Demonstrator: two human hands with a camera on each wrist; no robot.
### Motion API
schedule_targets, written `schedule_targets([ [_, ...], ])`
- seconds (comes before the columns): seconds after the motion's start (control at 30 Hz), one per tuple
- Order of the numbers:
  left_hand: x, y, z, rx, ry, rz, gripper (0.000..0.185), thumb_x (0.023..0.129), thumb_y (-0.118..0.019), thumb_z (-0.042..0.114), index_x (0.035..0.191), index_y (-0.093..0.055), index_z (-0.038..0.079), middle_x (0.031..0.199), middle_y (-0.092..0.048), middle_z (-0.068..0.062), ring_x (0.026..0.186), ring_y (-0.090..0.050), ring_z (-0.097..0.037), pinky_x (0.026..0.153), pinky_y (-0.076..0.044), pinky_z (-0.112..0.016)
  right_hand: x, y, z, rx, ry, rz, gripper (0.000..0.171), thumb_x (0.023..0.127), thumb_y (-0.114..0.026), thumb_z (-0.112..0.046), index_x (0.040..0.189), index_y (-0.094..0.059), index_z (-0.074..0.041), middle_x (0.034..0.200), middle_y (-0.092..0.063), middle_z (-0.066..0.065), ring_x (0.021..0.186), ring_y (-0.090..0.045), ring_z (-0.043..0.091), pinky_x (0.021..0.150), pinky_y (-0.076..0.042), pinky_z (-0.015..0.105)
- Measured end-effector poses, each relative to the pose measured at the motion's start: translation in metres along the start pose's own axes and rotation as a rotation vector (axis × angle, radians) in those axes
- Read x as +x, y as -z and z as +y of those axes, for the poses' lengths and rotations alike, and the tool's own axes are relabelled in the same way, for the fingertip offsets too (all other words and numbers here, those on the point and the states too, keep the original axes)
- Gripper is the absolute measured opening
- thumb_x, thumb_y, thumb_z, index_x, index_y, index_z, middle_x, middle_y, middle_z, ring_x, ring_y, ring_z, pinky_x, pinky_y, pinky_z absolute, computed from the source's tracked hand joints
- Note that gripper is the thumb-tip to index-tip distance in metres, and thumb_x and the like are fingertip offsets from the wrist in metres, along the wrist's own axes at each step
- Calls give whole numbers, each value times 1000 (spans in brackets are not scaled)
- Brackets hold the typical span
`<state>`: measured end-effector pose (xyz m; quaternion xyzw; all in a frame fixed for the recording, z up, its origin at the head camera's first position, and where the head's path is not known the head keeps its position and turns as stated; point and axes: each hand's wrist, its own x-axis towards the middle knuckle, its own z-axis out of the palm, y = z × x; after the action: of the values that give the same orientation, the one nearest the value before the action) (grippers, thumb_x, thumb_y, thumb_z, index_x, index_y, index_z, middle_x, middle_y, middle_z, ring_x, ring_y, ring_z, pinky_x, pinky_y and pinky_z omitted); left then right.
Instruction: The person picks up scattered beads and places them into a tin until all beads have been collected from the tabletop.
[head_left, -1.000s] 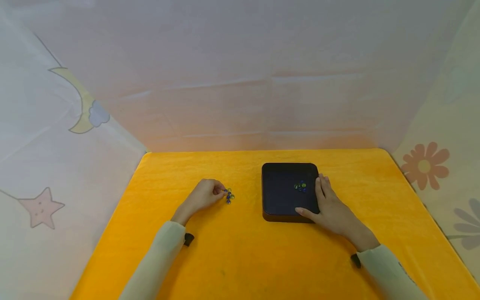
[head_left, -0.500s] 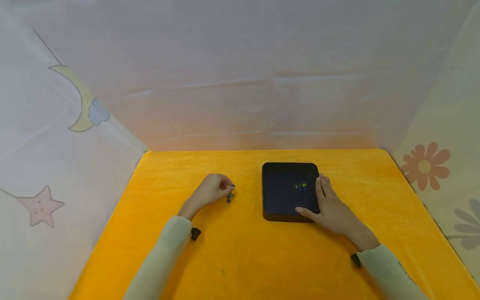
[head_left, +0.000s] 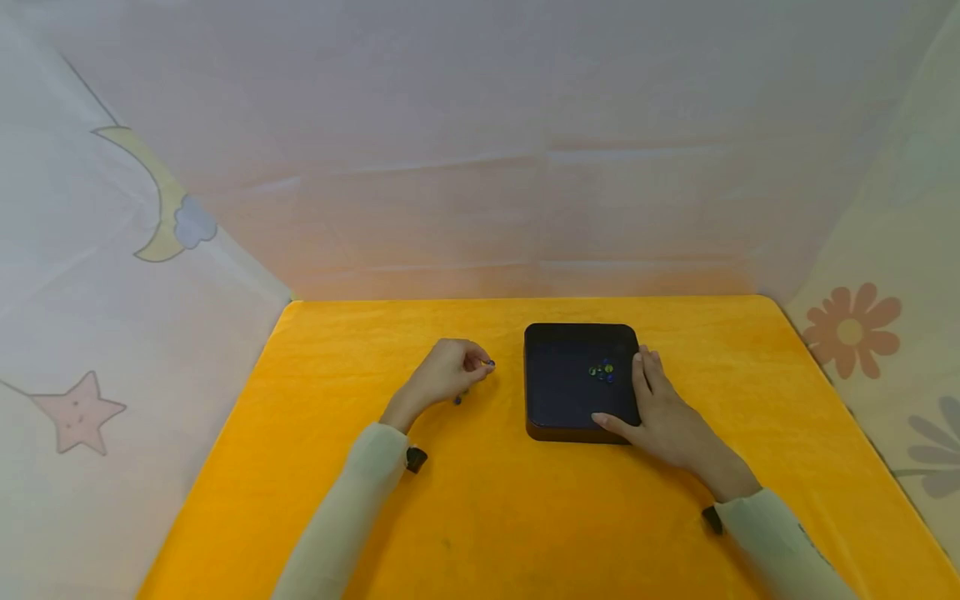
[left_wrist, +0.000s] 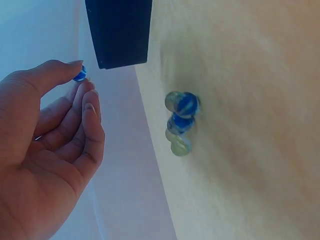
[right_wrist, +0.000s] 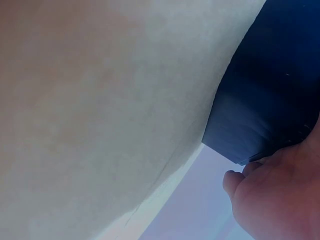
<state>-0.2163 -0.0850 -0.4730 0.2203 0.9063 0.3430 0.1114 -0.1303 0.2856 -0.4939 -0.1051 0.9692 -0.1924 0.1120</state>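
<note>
My left hand (head_left: 450, 377) (left_wrist: 75, 80) pinches a small blue marble (head_left: 489, 364) (left_wrist: 80, 74) between thumb and fingertips, lifted above the yellow table (head_left: 480, 517), left of the black tray (head_left: 577, 379) (left_wrist: 120, 30) (right_wrist: 270, 110). A few marbles (left_wrist: 180, 120) still lie on the cloth under that hand; one shows at its edge (head_left: 457, 401). Several green and blue marbles (head_left: 602, 371) lie in the tray. My right hand (head_left: 660, 412) (right_wrist: 272, 200) rests against the tray's right side, thumb along its front rim, fingers straight.
Pale curtains with a moon (head_left: 161, 208), a star (head_left: 75, 412) and a flower (head_left: 851, 329) close in the table on three sides. The yellow cloth reaches the front edge.
My left hand has picked one blue marble from the small pile and carried it up and to the right, toward the tray. The right hand and tray have not moved.
</note>
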Motion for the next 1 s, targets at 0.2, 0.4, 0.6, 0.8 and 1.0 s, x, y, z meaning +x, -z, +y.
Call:
schedule_targets([
  [0.2, 10, -2, 10, -16, -15, 1, 16, 102, -71, 26, 109, -78, 13, 91, -72, 2, 78, -64, -12, 73, -56, -26, 0, 0, 2, 8, 3, 2, 125, 94, -53, -81, 166, 15, -4, 172, 32, 9, 161, -6, 54, 111, -43, 69],
  [0.4, 17, -4, 16, -24, -10, -24, 20, 103, -70, 26, 113, -78, 11, 94, -73, 2, 78, -64, -13, 71, -56, -26, 1, -1, 2, 13, 13, 3, 125, 94, -53, -80, 166, 15, -4, 172, 32, 10, 161, -5, 53, 112, -42, 70],
  [0.6, 27, -10, 22, -27, -41, -14, 19, 103, -70, 28, 111, -78, 13, 94, -73, 4, 80, -66, -11, 73, -57, -26, 1, -3, 3, 12, 10, 3, 125, 94, -54, -80, 166, 15, -4, 172, 31, 10, 162, 1, 50, 113, -40, 70],
  [0.8, 32, -15, 26, -44, -41, -10, 19, 103, -71, 28, 110, -78, 13, 93, -73, 3, 81, -66, -10, 74, -57, -25, 0, -4, 2, 7, 14, 4, 125, 94, -53, -80, 166, 14, -2, 173, 30, 11, 162, -4, 52, 110, -46, 67],
  [1.0, 39, -16, 31, -64, -44, 3, 20, 103, -70, 28, 110, -78, 12, 94, -74, 1, 81, -66, -12, 73, -57, -25, 2, -3, 1, 3, 9, 5, 125, 94, -53, -80, 166, 14, -4, 173, 29, 11, 162, -3, 51, 112, -43, 69],
])
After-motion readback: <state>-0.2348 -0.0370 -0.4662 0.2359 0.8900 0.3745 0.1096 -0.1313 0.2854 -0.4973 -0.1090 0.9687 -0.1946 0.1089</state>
